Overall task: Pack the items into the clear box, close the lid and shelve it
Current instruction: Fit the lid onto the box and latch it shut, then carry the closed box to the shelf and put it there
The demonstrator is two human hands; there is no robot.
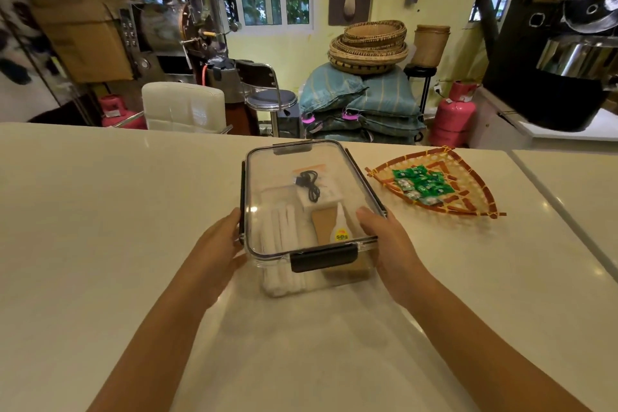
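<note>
The clear box stands on the white counter with its clear lid on and a black latch at the near end. Through the lid I see a black cable on a white packet, white rolled pieces, a brown card and a small glue bottle. My left hand presses against the box's left side. My right hand grips its right side near the front corner. Whether the side latches are fastened is hidden by my hands.
A woven triangular tray holding several green packets lies on the counter right of the box. A seam splits the counter at the far right. Beyond the far edge stand a white chair, a stool and stacked sacks.
</note>
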